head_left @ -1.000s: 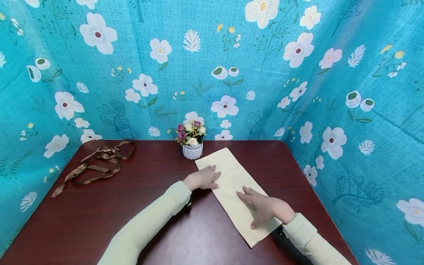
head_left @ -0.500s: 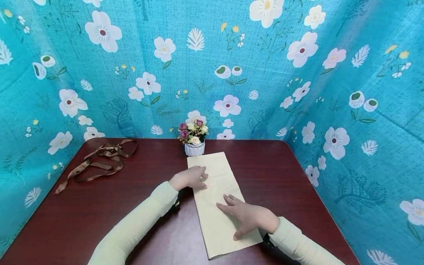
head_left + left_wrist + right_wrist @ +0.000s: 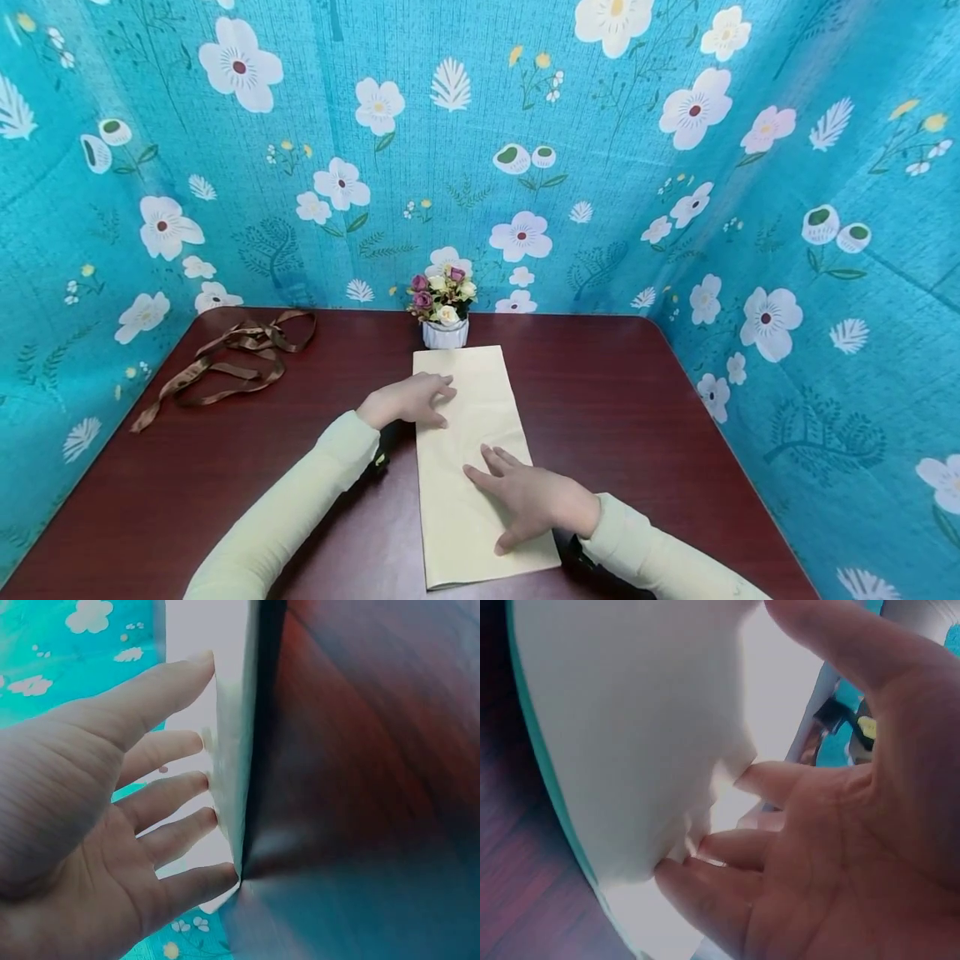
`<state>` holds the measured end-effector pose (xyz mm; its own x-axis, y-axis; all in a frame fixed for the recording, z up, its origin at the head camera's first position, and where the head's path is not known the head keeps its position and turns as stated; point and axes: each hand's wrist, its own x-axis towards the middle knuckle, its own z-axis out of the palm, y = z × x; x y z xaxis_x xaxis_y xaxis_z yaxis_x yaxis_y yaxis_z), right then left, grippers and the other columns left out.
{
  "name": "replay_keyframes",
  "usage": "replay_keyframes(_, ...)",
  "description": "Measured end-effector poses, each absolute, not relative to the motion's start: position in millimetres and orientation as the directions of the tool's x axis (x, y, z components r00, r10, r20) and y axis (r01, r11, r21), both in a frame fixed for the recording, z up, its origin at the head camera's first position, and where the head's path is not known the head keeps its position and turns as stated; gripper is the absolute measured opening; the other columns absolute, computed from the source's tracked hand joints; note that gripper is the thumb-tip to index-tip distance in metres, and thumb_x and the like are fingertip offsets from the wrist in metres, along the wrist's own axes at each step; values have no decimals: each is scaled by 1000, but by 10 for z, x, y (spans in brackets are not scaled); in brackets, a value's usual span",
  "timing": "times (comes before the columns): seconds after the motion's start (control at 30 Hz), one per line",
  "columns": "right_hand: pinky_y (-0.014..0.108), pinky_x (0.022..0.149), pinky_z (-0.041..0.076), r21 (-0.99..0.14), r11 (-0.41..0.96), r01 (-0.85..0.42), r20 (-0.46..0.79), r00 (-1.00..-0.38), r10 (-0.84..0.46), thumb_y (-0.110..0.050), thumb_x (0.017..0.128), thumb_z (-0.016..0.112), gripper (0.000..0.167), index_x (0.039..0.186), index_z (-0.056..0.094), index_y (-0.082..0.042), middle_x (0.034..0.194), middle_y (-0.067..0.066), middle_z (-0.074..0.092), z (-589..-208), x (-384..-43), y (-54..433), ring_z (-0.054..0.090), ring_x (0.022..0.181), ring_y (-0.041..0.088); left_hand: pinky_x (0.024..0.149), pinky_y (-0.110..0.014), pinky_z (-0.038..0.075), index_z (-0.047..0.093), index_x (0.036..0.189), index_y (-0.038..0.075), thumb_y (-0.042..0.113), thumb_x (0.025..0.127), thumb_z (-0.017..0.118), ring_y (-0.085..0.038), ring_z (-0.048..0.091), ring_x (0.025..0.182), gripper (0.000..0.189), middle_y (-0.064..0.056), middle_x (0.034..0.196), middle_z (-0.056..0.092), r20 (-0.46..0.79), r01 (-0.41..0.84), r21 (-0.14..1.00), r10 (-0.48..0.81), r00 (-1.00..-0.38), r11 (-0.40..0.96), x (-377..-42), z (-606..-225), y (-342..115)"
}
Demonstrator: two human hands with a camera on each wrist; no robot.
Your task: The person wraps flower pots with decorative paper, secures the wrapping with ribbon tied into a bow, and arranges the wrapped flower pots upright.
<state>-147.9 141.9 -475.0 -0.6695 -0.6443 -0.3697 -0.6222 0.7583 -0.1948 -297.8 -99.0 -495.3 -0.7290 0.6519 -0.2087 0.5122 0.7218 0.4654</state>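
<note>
A folded cream cloth point(image 3: 455, 517) lies flat in a long rectangle on the dark red table, one short end toward the flower pot. My left hand point(image 3: 408, 398) touches its far left part with fingers spread. The left wrist view shows those fingertips point(image 3: 199, 780) against the cloth point(image 3: 232, 750). Lower down, my right hand point(image 3: 536, 500) rests on the near right part, thumb apart from the fingers. In the right wrist view, its fingertips point(image 3: 671, 874) press on the cloth point(image 3: 630, 735), which puckers slightly there. Neither hand grips a fold.
Beyond the cloth's far end stands a white pot point(image 3: 446, 335) of artificial-looking flowers point(image 3: 442, 297). A brown ribbon point(image 3: 247, 337) lies loosely looped at the table's far left. Around the table point(image 3: 622, 417) hangs a blue floral curtain point(image 3: 450, 167).
The cloth has moved left and turned from a slant to nearly straight, its near end swinging leftward. Both hands have moved left with it, fingers still spread.
</note>
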Motion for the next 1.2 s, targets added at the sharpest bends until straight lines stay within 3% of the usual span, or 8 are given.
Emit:
replay_keyframes(0.27, 52, 97, 54, -142, 778, -611, -395, -686, -611, -60, 73, 84, 109, 161, 30, -27, 168, 17, 21, -4756, -1437, 1241, 26, 153, 34, 120, -49, 31, 57, 145, 7, 25, 91, 78, -38, 33, 149, 61, -18, 160, 39, -232, 505, 467, 652, -722, 726, -2956, -4947, -1068)
replay_keyframes(0.77, 50, 95, 55, -70, 787, -613, -385, -711, -588, -65, 75, 80, 106, 160, 32, -25, 166, 14, 27, -4741, -1424, 1160, 31, 152, 30, 121, -53, 26, 54, 146, 2, 20, 92, 76, -42, 26, 151, 61, -21, 161, 36, -224, 508, 509, 677, -702, 695, -2935, -4948, -1116)
replay_keyframes(1.0, 53, 97, 54, -186, 816, -547, -303, -758, -578, -55, 82, 79, 86, 151, 47, -13, 154, 15, 49, -4741, -1731, 1196, 54, 135, 31, 122, -55, 24, 52, 145, -3, 17, 93, 74, -48, 25, 150, 60, -26, 159, 36, -174, 538, 542, 712, -680, 646, -2934, -4978, -1158)
replay_keyframes(1.2, 53, 104, 48, -331, 880, -340, -195, -888, -416, -38, 88, 79, 76, 146, 49, 1, 142, 19, 58, -4791, -2143, 1353, 56, 130, 36, 121, -55, 25, 52, 145, -4, 18, 93, 75, -49, 25, 150, 61, -27, 159, 36, -150, 548, 563, 729, -668, 618, -2968, -4992, -1174)
